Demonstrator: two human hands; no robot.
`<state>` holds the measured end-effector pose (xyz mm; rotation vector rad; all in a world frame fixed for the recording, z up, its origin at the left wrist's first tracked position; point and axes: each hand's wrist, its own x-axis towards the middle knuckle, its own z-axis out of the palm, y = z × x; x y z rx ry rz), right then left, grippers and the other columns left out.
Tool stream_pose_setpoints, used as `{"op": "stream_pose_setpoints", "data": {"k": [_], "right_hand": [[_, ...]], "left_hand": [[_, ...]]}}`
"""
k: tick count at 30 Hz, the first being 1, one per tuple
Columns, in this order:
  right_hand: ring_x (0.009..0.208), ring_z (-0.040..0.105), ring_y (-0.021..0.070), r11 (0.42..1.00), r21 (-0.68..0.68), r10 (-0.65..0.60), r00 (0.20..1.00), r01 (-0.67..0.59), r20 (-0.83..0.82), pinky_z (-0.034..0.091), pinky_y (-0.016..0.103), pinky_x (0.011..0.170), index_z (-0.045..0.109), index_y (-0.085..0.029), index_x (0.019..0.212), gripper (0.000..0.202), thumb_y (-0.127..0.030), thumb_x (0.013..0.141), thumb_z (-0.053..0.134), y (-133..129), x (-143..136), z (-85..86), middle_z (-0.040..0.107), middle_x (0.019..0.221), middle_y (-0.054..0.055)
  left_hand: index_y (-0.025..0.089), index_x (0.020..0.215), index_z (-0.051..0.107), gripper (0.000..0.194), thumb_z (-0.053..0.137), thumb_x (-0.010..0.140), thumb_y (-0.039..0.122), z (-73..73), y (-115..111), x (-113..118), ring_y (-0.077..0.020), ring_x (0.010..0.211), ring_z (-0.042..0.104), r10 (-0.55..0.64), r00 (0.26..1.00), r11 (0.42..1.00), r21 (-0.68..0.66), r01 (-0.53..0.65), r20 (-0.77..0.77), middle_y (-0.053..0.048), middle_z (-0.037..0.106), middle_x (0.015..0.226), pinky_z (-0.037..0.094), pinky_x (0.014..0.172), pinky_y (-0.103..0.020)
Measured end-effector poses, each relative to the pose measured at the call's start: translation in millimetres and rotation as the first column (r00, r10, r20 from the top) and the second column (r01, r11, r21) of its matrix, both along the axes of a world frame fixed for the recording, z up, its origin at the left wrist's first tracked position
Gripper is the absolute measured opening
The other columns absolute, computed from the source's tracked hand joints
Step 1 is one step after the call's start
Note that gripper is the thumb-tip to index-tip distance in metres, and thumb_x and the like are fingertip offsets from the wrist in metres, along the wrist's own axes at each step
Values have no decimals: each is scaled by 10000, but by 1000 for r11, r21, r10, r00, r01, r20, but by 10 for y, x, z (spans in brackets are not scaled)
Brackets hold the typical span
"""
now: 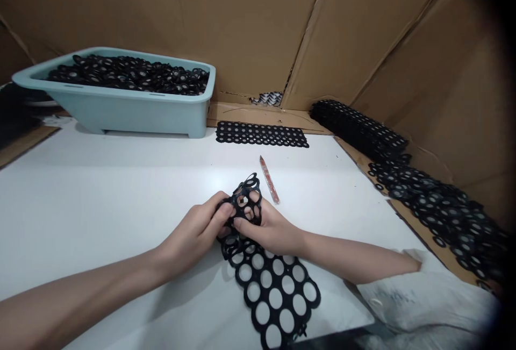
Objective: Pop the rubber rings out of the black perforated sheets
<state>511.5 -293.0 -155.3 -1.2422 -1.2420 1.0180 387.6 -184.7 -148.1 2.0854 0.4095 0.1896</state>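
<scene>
Both hands grip the bunched upper end of a black perforated sheet (276, 285) made of joined rings with round holes. My left hand (205, 221) pinches its left side, thumb on top. From the right, my right hand (274, 229) has its thumb across the front and its other fingers behind, partly seen through the holes. The folded part is raised between the hands, while the lower part hangs flat toward the table's near edge. Just beyond my right hand lies a reddish-brown, pencil-shaped stick (269, 179) on the white table (121, 188).
A light blue tub (149, 113) full of black ring pieces stands at the back left. One flat perforated strip (262, 134) lies at the back. Stacked strips (358, 129) and a loose pile of ring pieces (447, 221) line the right side. Cardboard walls (161, 6) enclose the table.
</scene>
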Motion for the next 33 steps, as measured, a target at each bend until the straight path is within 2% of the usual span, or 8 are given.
{"op": "stream_pose_setpoints", "data": {"k": [7, 10, 12, 16, 20, 25, 29, 33], "right_hand": [[760, 527, 119, 996, -87, -31, 993, 20, -118, 447, 274, 723, 484, -196, 917, 116, -190, 808, 444, 23, 40, 21, 550, 838, 6], [673, 503, 108, 987, -163, -36, 984, 7, -173, 421, 234, 567, 482, -190, 914, 121, -194, 798, 449, -12, 62, 20, 578, 842, 13], [634, 479, 91, 984, -179, -31, 972, -11, -232, 383, 211, 520, 475, -189, 919, 131, -173, 793, 443, -32, 69, 10, 589, 886, 15], [601, 455, 72, 985, -172, -35, 962, -13, -271, 369, 203, 523, 489, -180, 933, 151, -164, 786, 462, -25, 68, -5, 590, 943, 24], [623, 469, 77, 987, -159, -24, 964, -19, -264, 388, 210, 559, 500, -185, 950, 175, -163, 777, 489, -2, 80, 1, 588, 924, 17], [533, 409, 61, 980, -197, -68, 950, 7, -303, 361, 204, 510, 484, -173, 831, 98, -142, 740, 503, 10, 118, -3, 493, 701, -32], [499, 366, 62, 972, -233, -112, 943, 38, -314, 339, 216, 494, 440, -174, 737, 96, -119, 689, 503, 35, 134, 1, 422, 621, -50], [506, 377, 71, 967, -247, -138, 937, 58, -321, 336, 224, 505, 437, -169, 696, 106, -101, 649, 503, 56, 144, -19, 424, 596, -48]], "left_hand": [[192, 704, 469, 303, 337, 843, 426, 84, 82, 9, -136, 619, 476, 173, 983, 984, -49, -170, 59, 7, 522, 660, 383, 556, -243], [191, 746, 495, 337, 296, 850, 442, 130, 242, 2, -118, 514, 410, 381, 913, 924, -85, -372, 147, 20, 427, 562, 337, 468, -234], [189, 781, 510, 335, 290, 854, 431, 148, 335, 3, -112, 482, 380, 482, 852, 873, -30, -487, 203, 30, 376, 529, 312, 448, -232], [204, 845, 545, 296, 302, 858, 372, 169, 324, 3, -108, 483, 400, 394, 905, 881, 215, -422, 162, 35, 401, 526, 312, 470, -231], [229, 989, 512, 266, 299, 857, 319, 165, 205, -26, -96, 397, 361, 381, 901, 830, 353, -433, 209, 54, 420, 504, 296, 436, -230], [232, 1054, 433, 244, 340, 829, 249, 109, 194, -88, -93, 375, 365, 327, 894, 802, 410, -434, 306, 68, 421, 501, 322, 433, -225], [227, 905, 465, 157, 323, 838, 231, 90, 221, -103, -92, 391, 362, 262, 925, 825, 433, -363, 276, 66, 384, 474, 317, 437, -222], [217, 844, 456, 147, 313, 853, 249, 98, 202, -80, -90, 439, 405, 318, 919, 839, 383, -387, 233, 55, 437, 524, 329, 453, -216]]}}
